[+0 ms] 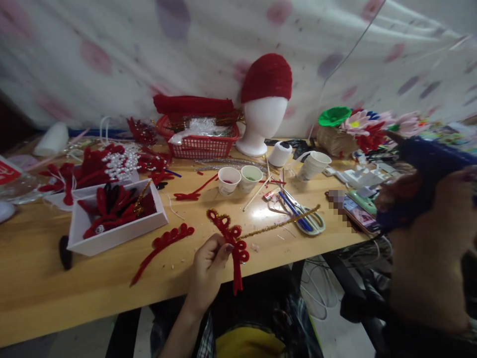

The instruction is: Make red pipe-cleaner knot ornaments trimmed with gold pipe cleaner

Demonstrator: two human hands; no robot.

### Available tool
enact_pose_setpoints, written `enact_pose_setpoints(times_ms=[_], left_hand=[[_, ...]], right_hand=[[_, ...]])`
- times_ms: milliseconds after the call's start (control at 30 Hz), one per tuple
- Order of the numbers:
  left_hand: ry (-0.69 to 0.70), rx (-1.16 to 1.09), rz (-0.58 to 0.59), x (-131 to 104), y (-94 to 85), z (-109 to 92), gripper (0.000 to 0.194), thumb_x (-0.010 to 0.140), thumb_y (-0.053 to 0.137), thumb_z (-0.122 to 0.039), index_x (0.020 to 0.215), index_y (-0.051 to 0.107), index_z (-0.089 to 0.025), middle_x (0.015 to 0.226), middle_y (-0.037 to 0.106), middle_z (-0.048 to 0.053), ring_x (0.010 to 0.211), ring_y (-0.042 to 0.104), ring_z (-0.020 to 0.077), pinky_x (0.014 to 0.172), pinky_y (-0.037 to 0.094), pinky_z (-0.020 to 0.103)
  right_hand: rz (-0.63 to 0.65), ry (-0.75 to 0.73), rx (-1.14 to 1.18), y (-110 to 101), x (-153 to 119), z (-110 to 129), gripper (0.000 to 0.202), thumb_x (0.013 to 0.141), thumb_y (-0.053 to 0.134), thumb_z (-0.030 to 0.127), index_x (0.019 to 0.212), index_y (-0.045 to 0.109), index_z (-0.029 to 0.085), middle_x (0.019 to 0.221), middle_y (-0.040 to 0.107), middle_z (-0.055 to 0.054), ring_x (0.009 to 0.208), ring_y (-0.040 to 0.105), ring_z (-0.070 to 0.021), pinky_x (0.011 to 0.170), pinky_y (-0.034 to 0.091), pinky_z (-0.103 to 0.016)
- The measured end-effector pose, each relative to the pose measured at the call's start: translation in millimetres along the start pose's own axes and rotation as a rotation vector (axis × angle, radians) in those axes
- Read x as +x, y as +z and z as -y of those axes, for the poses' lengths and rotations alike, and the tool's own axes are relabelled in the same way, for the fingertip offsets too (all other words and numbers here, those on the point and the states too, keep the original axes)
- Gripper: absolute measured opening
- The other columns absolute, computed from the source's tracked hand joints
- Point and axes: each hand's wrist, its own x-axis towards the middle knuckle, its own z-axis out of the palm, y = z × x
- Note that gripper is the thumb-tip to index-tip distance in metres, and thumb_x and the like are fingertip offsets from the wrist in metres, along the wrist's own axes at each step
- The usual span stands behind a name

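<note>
My left hand [207,266] pinches a red fuzzy looped stem [225,229] between thumb and fingers, above the table's front edge. Gold tinsel wire [278,223] runs from this piece up to the right, over the scissors [315,222]. On the right, close to the camera and blurred, my right hand [439,209] is wrapped round a blue tool [428,154] with a dark pointed tip; its exact kind is unclear. A second red looped stem [164,244] lies on the wood left of my left hand.
A white box [119,236] of red pieces stands left. Paper cups [229,180], a foam head [263,122] in a red cap and a red basket [201,148] stand behind. A phone [359,214] lies right, near cables and fabric flowers [368,132].
</note>
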Motion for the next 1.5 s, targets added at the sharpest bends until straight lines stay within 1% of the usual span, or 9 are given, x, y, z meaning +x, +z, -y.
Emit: enact_pose_setpoints(times_ms=[100, 267, 433, 633, 700, 767, 900, 1000, 1500], left_hand=[[-0.017, 0.002, -0.019, -1.8, -2.0, 0.9, 0.050, 0.076, 0.070, -0.063, 0.062, 0.055, -0.018, 0.054, 0.042, -0.006, 0.050, 0.034, 0.0092, 0.048, 0.032, 0.021], [-0.075, -0.012, -0.088, -3.2, -12.6, 11.8, 0.050, 0.070, 0.076, -0.062, 0.060, 0.059, -0.017, 0.054, 0.047, -0.004, 0.052, 0.041, 0.0099, 0.050, 0.036, 0.020], [-0.087, -0.029, -0.080, -2.9, -13.2, 10.5, 0.047, 0.070, 0.078, -0.059, 0.060, 0.059, -0.017, 0.053, 0.047, -0.005, 0.051, 0.040, 0.0093, 0.049, 0.036, 0.020], [-0.079, -0.085, -0.083, -0.8, -0.4, -0.4, 0.049, 0.070, 0.078, -0.060, 0.062, 0.057, -0.017, 0.053, 0.044, -0.006, 0.050, 0.037, 0.0084, 0.047, 0.031, 0.020], [-0.092, -0.130, -0.046, -0.8, 2.6, -1.0, 0.047, 0.072, 0.077, -0.059, 0.065, 0.057, -0.017, 0.053, 0.044, -0.006, 0.049, 0.036, 0.0081, 0.046, 0.030, 0.020], [-0.104, -0.150, -0.011, -2.1, 5.5, -1.6, 0.047, 0.073, 0.075, -0.060, 0.066, 0.056, -0.018, 0.053, 0.044, -0.007, 0.048, 0.035, 0.0076, 0.045, 0.028, 0.020], [-0.118, -0.137, 0.035, -7.6, 9.9, -4.6, 0.051, 0.071, 0.074, -0.065, 0.066, 0.052, -0.019, 0.052, 0.042, -0.008, 0.045, 0.032, 0.0066, 0.043, 0.026, 0.019], [-0.116, -0.111, 0.054, -9.6, 9.8, -5.0, 0.050, 0.073, 0.073, -0.064, 0.067, 0.051, -0.019, 0.053, 0.039, -0.008, 0.045, 0.032, 0.0068, 0.043, 0.027, 0.019], [-0.011, 0.202, 0.112, -0.5, -5.2, -14.3, 0.041, 0.082, 0.070, -0.051, 0.060, 0.059, -0.019, 0.056, 0.045, -0.004, 0.055, 0.039, 0.0118, 0.053, 0.035, 0.023]], right_hand=[[-0.208, 0.114, -0.014, -8.3, 21.5, -23.9, 0.036, 0.086, 0.056, 0.056, 0.091, 0.054, 0.021, 0.066, 0.053, 0.001, 0.047, 0.046, -0.0102, 0.042, 0.035, -0.025], [0.090, 0.353, -0.275, 5.0, 25.3, -82.2, 0.023, 0.088, 0.067, 0.036, 0.084, 0.064, 0.013, 0.067, 0.061, 0.001, 0.051, 0.054, -0.0095, 0.045, 0.043, -0.022], [0.309, 0.350, -0.398, 27.0, 21.3, -117.8, 0.018, 0.093, 0.065, 0.030, 0.090, 0.066, 0.013, 0.076, 0.065, 0.000, 0.060, 0.060, -0.0100, 0.054, 0.051, -0.023], [0.390, 0.151, -0.446, -25.0, -12.9, -70.7, 0.016, 0.071, 0.082, 0.033, 0.068, 0.071, 0.021, 0.054, 0.061, -0.001, 0.047, 0.053, -0.0164, 0.039, 0.034, -0.024], [0.414, -0.032, -0.376, -35.5, -37.4, -42.1, 0.017, 0.078, 0.077, 0.041, 0.079, 0.075, 0.024, 0.066, 0.069, -0.006, 0.050, 0.057, -0.0187, 0.040, 0.038, -0.027], [0.446, -0.106, -0.179, -25.5, -65.3, -15.4, 0.024, 0.083, 0.072, 0.043, 0.100, 0.072, 0.026, 0.075, 0.068, -0.005, 0.060, 0.062, -0.0192, 0.046, 0.046, -0.027], [0.725, -0.136, 0.292, 31.5, -107.3, 14.8, 0.034, 0.091, 0.065, 0.035, 0.124, 0.059, 0.027, 0.080, 0.062, -0.002, 0.069, 0.062, -0.0153, 0.056, 0.051, -0.024], [0.721, -0.160, 0.426, 60.7, -116.1, 16.9, 0.018, 0.097, 0.058, 0.028, 0.114, 0.064, 0.025, 0.090, 0.065, -0.004, 0.074, 0.063, -0.0141, 0.060, 0.053, -0.024], [0.787, -0.095, 0.485, 83.6, -92.5, 4.4, 0.019, 0.103, 0.047, 0.027, 0.093, 0.061, 0.021, 0.073, 0.062, 0.002, 0.063, 0.059, -0.0096, 0.061, 0.049, -0.025]])
